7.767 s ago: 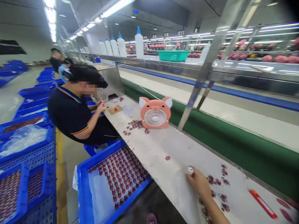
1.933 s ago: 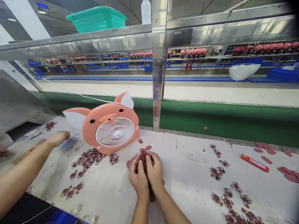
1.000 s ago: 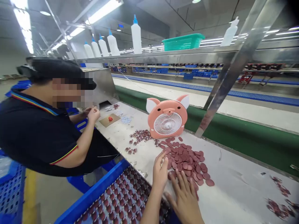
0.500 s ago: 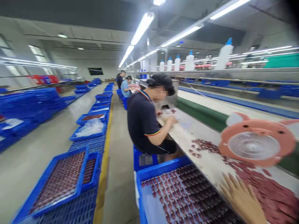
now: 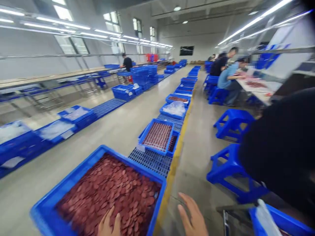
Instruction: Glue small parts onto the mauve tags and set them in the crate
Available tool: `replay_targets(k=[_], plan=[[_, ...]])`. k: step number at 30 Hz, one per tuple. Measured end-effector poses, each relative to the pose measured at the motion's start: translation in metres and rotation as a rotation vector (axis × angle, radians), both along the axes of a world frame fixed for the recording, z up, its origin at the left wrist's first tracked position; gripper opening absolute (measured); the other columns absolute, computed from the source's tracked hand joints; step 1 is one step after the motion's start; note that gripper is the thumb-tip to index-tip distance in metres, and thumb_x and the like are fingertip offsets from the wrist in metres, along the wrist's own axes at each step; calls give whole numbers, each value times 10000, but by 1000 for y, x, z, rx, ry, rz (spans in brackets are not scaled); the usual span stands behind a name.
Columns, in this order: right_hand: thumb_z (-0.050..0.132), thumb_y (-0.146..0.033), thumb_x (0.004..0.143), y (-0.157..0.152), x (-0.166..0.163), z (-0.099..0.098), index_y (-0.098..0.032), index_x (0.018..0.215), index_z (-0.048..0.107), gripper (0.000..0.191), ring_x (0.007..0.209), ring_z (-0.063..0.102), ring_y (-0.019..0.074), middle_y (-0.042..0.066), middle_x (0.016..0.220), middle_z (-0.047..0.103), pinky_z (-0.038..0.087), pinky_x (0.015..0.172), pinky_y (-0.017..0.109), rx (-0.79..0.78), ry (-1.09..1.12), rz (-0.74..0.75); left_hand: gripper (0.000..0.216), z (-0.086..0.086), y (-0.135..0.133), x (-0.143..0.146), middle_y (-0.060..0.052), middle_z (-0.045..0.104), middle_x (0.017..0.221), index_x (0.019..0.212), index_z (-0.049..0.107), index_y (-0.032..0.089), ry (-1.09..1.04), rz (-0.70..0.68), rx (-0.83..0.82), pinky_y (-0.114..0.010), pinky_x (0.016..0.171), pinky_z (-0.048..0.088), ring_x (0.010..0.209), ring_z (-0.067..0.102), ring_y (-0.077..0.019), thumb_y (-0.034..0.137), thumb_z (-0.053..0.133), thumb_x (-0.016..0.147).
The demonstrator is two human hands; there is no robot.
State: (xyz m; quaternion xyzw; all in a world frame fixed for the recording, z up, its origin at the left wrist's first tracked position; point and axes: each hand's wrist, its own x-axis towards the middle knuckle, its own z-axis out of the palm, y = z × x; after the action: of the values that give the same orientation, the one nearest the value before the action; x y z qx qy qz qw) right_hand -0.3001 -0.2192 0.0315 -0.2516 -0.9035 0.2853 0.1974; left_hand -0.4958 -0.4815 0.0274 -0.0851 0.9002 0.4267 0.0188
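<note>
Loosely splayed, the left hand (image 5: 108, 226) reaches over discs (image 5: 120, 185), the right hand (image 5: 194, 219) beside their tray (image 5: 48, 216), each grip released.

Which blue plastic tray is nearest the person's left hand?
The large blue plastic tray at bottom left, full of loose dark-red oval discs; the left hand appears over it. The other blue trays sit farther off.

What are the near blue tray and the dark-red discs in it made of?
Near blue tray: probably moulded plastic, slight sheen; smooth, rounded rim.
Dark-red discs: matte, no visible shine, flat; perhaps leatherette or felt, blur leaves it open.
</note>
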Motion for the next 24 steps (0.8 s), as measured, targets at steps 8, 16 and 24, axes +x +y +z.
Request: replay_targets(k=[8,16,24], plan=[[610,-350,951,-115,-230,-35,-197,1294,547,381,1182,563,272,103,1347,542,485,983,511,-215,-281,320,600,-85,-77,-92,-140,350,1557,1372,498,207,-196,323,-385,-640,1119,246,1428,281,-383,518,587,868],[613,-394,941,-158,-281,-102,-215,1326,530,432,1317,439,320,105,1470,430,362,1078,588,-187,-522,252,668,-144,-75,-77,-176,456,1478,1380,520,214,-205,158,-541,-598,1083,313,1386,354,-398,639,439,871],[645,-357,921,-183,-222,-102,-196,1221,601,343,1311,445,312,93,1416,490,369,1072,580,-220,-674,233,412,-156,-64,-45,-115,658,1274,1137,722,239,-118,-188,-516,-443,1034,428,1187,581,-290,421,450,886]])
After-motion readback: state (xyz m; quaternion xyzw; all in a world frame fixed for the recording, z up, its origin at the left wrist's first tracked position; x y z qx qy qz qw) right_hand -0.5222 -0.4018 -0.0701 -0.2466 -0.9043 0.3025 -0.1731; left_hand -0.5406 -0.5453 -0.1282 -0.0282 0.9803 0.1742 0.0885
